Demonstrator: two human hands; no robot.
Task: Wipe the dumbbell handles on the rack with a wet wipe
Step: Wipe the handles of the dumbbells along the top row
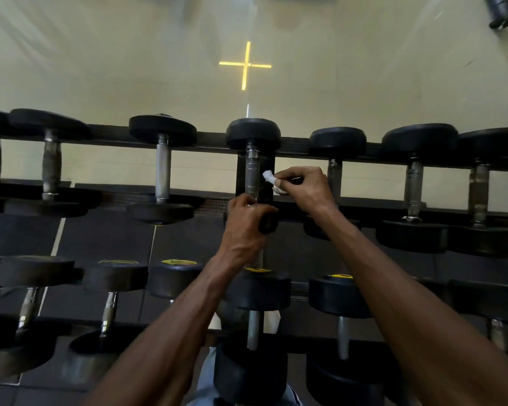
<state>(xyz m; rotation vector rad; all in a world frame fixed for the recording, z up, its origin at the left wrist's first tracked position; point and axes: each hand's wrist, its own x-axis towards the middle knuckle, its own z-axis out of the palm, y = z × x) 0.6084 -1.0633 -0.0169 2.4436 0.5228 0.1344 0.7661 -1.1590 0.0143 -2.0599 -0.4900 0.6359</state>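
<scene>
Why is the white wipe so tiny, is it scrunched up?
Scrunched up: the wet wipe is a small wad pinched in the right hand, not spread flat.

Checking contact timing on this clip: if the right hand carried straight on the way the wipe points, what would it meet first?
Most likely the handle of the middle top-row dumbbell: the right hand pinches the wet wipe with its tip aimed leftward at it, apparently just short of contact; depth is uncertain.

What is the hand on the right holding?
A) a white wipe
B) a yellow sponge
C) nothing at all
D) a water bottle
A: the right hand pinches a small white wipe in its fingers, right beside the metal handle of the middle dumbbell on the top rack.
</scene>
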